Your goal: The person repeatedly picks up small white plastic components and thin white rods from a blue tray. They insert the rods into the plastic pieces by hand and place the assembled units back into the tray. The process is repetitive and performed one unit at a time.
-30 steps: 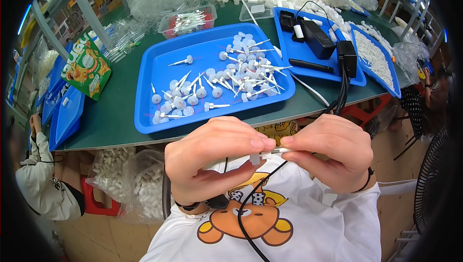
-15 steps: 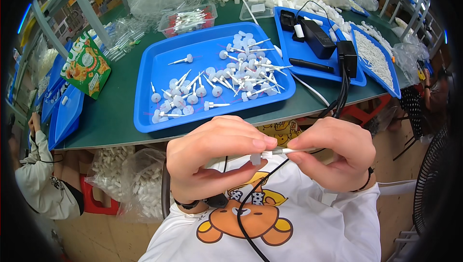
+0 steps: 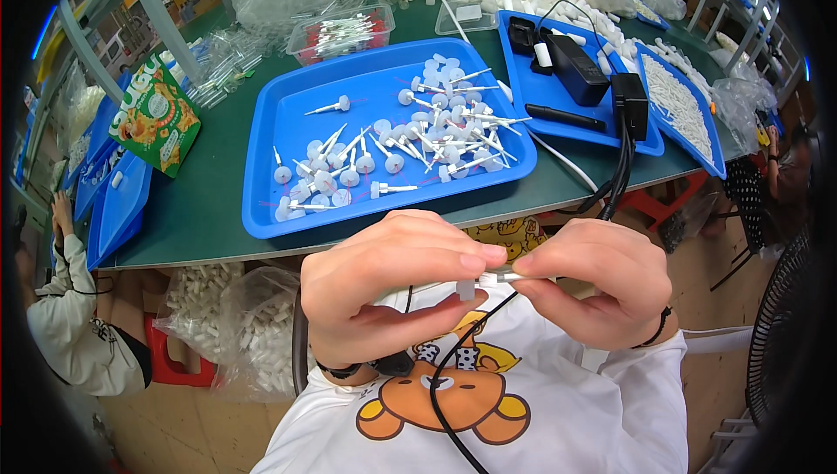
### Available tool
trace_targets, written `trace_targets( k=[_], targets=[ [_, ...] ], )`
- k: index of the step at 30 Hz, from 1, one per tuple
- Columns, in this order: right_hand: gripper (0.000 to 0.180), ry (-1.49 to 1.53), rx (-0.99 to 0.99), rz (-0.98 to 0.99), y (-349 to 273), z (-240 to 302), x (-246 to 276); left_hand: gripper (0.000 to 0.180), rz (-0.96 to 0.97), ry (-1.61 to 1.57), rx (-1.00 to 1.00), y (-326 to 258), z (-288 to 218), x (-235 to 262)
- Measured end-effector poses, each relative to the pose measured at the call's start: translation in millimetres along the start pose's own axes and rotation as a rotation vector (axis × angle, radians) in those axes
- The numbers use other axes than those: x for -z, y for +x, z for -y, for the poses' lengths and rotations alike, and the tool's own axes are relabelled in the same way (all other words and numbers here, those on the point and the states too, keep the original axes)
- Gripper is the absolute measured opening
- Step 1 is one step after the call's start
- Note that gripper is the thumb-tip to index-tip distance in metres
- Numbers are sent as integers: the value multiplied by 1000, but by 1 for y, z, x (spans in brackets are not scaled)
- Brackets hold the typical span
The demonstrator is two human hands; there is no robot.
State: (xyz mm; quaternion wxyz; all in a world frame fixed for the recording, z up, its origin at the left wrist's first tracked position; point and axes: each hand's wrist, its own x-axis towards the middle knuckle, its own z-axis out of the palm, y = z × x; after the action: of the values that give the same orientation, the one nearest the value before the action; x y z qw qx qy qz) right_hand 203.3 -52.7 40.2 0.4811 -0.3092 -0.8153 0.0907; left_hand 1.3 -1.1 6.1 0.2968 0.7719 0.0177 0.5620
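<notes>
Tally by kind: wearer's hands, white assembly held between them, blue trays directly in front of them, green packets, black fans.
Hands (left hand, right hand): 2
White assembly: 1
Blue tray: 1
Green packet: 1
Black fan: 1
Total: 6

Held piece [image 3: 488,279] is white, its disc [image 3: 466,290] greyish white. Counter [image 3: 196,221]: dark green. Large tray [image 3: 288,103]: solid blue; parts [image 3: 393,163] in it milky white, streaked with what looks like pinkish red, too fine to be sure. Shirt [image 3: 584,413]: white, printed with an orange-brown bear [image 3: 462,400], ears [image 3: 371,417] yellow inside. Cable [image 3: 446,422]: black. Snack bag [image 3: 157,116]: green with orange print. Cloth [image 3: 743,182] at right: black, pale-dotted. Stool [image 3: 202,375]: red.
</notes>
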Motion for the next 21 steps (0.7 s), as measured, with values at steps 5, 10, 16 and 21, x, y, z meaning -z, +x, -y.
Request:
trace_targets(
  k=[5,10,16,21],
  targets=[
    [24,-6,9,-27,2,0,1,46,-22,2,-6,-3,1,3],
    [24,-47,66,-26,2,-2,4,43,-46,7,-17,-3,3,2],
    [23,-39,99,-7,2,-3,3,41,-3,17,-2,-2,1,5],
    [23,-51,113,-15,1,-5,1,40,-26,14,31,-4,0,3]
  ],
)
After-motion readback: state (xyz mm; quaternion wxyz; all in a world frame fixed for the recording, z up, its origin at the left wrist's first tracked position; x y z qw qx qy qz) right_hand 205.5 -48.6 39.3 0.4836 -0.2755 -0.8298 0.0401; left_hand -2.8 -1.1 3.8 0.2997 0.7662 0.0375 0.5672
